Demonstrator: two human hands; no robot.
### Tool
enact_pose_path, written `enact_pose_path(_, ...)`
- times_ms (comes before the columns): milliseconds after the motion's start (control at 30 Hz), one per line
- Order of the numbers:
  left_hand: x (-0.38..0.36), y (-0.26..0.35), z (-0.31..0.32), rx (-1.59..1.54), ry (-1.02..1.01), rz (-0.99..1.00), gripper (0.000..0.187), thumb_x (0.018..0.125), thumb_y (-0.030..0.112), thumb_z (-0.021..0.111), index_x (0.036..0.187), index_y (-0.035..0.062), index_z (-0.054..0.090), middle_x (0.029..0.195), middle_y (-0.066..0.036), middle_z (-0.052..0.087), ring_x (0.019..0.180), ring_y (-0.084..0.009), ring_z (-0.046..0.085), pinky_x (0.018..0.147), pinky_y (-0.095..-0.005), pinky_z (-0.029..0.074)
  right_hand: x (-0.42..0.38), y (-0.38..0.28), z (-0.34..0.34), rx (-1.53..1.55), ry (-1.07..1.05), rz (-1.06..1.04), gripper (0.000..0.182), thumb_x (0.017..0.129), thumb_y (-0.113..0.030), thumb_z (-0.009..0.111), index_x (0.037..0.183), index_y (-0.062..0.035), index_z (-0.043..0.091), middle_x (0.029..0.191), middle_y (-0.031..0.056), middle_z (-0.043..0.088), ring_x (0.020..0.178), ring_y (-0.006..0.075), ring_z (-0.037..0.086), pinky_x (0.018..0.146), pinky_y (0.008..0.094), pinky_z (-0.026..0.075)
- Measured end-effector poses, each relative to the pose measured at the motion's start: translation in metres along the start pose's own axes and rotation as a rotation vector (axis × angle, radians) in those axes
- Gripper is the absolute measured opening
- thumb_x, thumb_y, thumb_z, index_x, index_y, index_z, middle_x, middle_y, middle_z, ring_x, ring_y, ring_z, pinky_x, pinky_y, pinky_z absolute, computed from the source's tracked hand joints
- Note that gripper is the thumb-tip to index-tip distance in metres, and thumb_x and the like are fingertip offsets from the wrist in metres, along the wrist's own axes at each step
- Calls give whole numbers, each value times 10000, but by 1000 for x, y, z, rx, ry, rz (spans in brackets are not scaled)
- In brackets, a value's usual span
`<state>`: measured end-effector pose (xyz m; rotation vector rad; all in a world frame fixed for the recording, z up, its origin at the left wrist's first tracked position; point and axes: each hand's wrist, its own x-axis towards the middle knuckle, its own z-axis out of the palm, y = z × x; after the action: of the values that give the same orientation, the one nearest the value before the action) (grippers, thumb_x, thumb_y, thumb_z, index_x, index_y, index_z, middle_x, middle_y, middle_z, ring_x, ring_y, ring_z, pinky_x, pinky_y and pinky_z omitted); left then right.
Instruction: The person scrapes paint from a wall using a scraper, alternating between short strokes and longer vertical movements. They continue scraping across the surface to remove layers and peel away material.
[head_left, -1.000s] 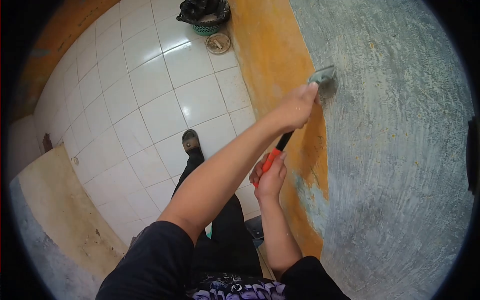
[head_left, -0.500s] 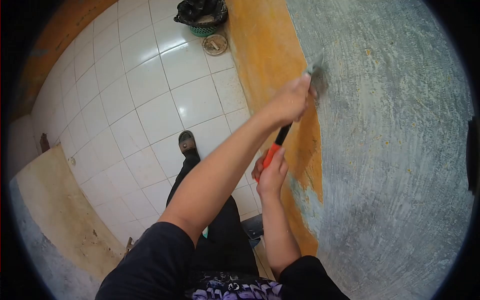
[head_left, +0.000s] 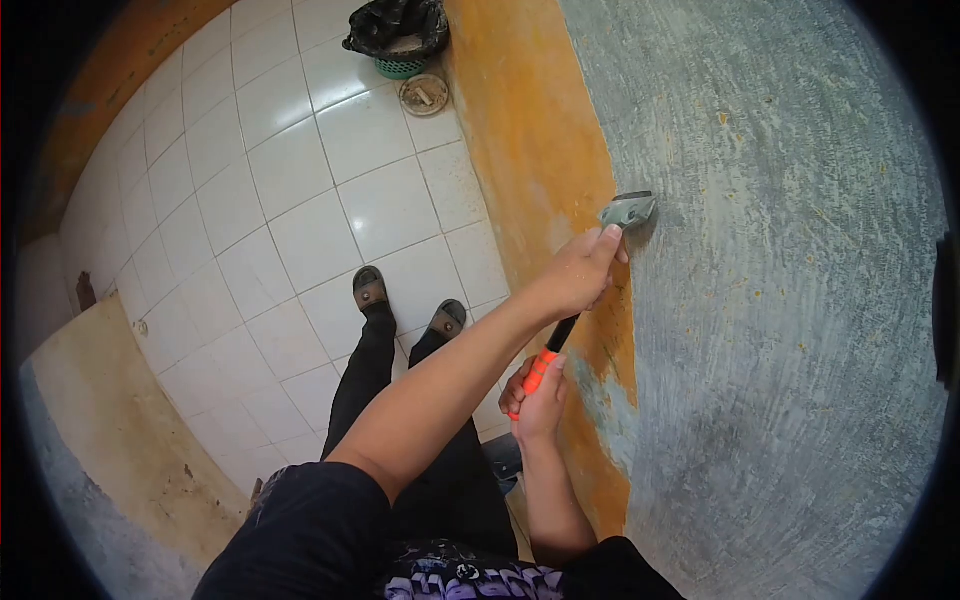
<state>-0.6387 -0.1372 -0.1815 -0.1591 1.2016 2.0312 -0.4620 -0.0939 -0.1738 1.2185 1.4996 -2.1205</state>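
A long-handled scraper (head_left: 628,210) has its head at the wall, on the grey surface (head_left: 780,300) just right of the orange paint (head_left: 530,110). My left hand (head_left: 583,272) is closed round the shaft just below the head. Lower down, my right hand (head_left: 540,400) grips the orange and black handle. The two forearms reach in from the bottom, the left one crossing over my legs. Part of the shaft between the hands shows black.
White floor tiles (head_left: 290,160) lie to the left, with both my sandaled feet on them. A green basket (head_left: 400,67) with a black bag and a round lid (head_left: 424,95) stand by the wall. A low yellowish wall (head_left: 140,390) is at the lower left.
The scraper head and my left hand have moved down along the wall. My right hand has also come slightly lower. A second foot now shows on the tiles.
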Motion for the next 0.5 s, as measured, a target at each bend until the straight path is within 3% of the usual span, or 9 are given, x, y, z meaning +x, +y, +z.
enact_pose_path(200, 11, -4, -7, 71, 45, 62, 526, 1049, 500, 235, 1004, 50, 503, 598, 3, 402, 482, -116, 399, 466, -285, 378, 9, 1, 6, -56, 26, -17, 597, 1008, -609, 327, 777, -71, 444, 518, 9, 391, 379, 113, 372, 366, 266, 321)
enact_pose_path(367, 41, 43, -37, 87, 131, 227, 533, 1049, 495, 230, 968, 51, 513, 592, -6, 427, 464, -122, 432, 450, -285, 391, 46, -31, 49, -123, -26, -114, 585, 1020, -584, 319, 766, -72, 444, 518, 10, 388, 378, 116, 369, 365, 274, 313)
enact_pose_path(500, 32, 59, -35, 132, 113, 193, 537, 1045, 502, 232, 977, 53, 517, 588, -10, 426, 457, -122, 433, 440, -288, 389, 42, -27, 56, -99, -27, -116, 565, 1016, -601, 294, 821, -97, 459, 518, 9, 376, 366, 117, 336, 354, 265, 294)
